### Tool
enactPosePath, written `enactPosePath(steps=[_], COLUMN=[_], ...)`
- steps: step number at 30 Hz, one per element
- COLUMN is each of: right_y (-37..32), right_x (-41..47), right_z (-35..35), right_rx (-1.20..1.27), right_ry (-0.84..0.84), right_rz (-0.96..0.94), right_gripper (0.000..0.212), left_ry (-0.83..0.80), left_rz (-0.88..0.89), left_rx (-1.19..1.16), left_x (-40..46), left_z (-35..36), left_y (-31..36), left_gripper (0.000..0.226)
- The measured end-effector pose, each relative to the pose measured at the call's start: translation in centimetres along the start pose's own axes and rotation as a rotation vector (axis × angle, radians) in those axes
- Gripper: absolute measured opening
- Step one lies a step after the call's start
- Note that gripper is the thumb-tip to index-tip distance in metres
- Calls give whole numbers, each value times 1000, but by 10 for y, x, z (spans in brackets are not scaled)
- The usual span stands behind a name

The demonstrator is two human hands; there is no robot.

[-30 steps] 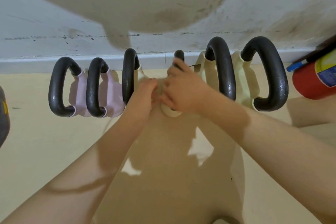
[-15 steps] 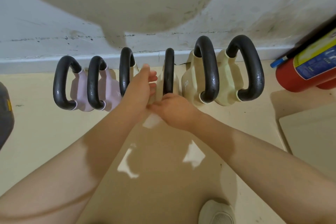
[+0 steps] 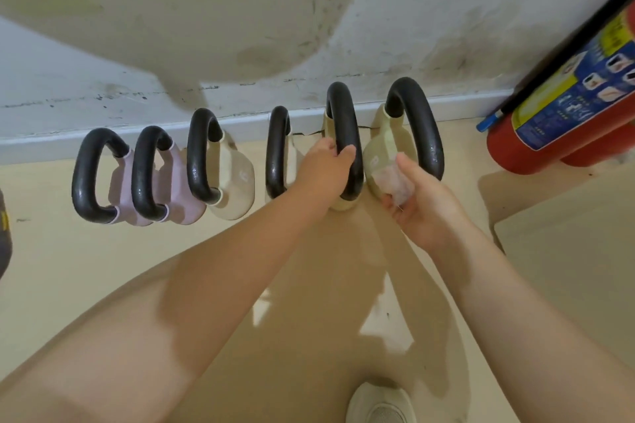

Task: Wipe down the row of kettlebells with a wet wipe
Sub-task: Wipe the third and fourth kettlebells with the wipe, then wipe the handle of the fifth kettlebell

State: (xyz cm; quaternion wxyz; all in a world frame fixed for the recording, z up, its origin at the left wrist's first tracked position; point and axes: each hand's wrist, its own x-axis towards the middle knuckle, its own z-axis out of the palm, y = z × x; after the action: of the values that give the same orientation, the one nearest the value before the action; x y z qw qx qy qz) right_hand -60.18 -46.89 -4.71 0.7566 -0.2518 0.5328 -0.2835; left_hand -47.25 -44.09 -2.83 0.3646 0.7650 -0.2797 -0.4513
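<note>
Six kettlebells stood in a row on the floor (image 3: 103, 285) along the wall (image 3: 446, 27): two pink ones (image 3: 178, 182) at the left end, four cream ones to their right, all with black handles.

Left hand (image 3: 323, 172): arm reached forward from lower left, fingers curled round the handle (image 3: 345, 134) of the fifth kettlebell (image 3: 343, 204), thumb tip showing on the handle's right side. Firm wrap, about mid-height on the loop. The hand hid most of that bell's body.

Right hand (image 3: 422, 203): arm came in from lower right, palm turned partly up and to the left, thumb pointing up toward the wall. It pinched a crumpled wipe (image 3: 393, 178) between thumb and fingers. The wipe sat against or just in front of the sixth kettlebell (image 3: 378, 148), on its lower front face; couldn't tell whether it was actually touching.

Third kettlebell (image 3: 233, 178) and fourth kettlebell (image 3: 277, 151) stood just left of the left hand, not touched.

Red extinguisher (image 3: 563, 113) with a blue-yellow label leaned at far right, apart from the row. Pale mat (image 3: 567, 268) lay on the floor under it, to the right of the right forearm. A shoe tip (image 3: 381, 402) showed at the bottom edge.
</note>
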Motion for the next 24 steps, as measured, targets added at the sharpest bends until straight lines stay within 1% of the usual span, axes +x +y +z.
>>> enactPosePath(steps=[1,3,5,6,7,9,10,12,13,15,16,17,18,20,21,24], right_y=[-2,-7,-16,-20,-21,-16,-11,-3,-3,-10,-15,-20,-22,-19,-14,3], right_x=[5,16,29,30,33,32,30,28,27,31,35,38,42,47,49,47], right_z=[4,12,18,25,29,42,47,52,51,45,43,43,45,56,61,64], right_rx=[-146,-435,-610,-735,-807,-719,-682,-608,-547,-308,-207,-149,-168,-334,-411,-587], right_ry=[31,177,259,340,344,197,107,-31,-53,-15,14,31,36,55,53,51], right_rz=[-3,-46,-177,-217,-295,-418,-449,-374,-330,-266,-258,-262,-289,-390,-427,-456], right_gripper=[18,15,15,17,20,23,26,32,35,41,42,38,32,20,18,40], left_ry=[6,31,47,47,45,33,20,1,4,20,28,26,20,-4,-25,-72], left_rz=[-8,-42,-72,-78,-82,-70,-59,-41,-36,-28,-25,-24,-28,-43,-48,-108], left_rx=[-20,-111,-179,-191,-191,-170,-160,-169,-189,-248,-265,-269,-268,-253,-240,-180], left_x=[2,7,13,17,19,20,21,23,26,32,35,37,39,45,48,52], left_z=[1,0,-1,0,0,1,1,-3,-5,-8,-8,-7,-7,-9,-12,-17], left_y=[0,-1,-5,-7,-8,-8,-8,-8,-10,-11,-10,-9,-7,-5,-4,1], left_gripper=[25,18,19,19,20,21,21,20,19,19,17,16,15,14,13,20])
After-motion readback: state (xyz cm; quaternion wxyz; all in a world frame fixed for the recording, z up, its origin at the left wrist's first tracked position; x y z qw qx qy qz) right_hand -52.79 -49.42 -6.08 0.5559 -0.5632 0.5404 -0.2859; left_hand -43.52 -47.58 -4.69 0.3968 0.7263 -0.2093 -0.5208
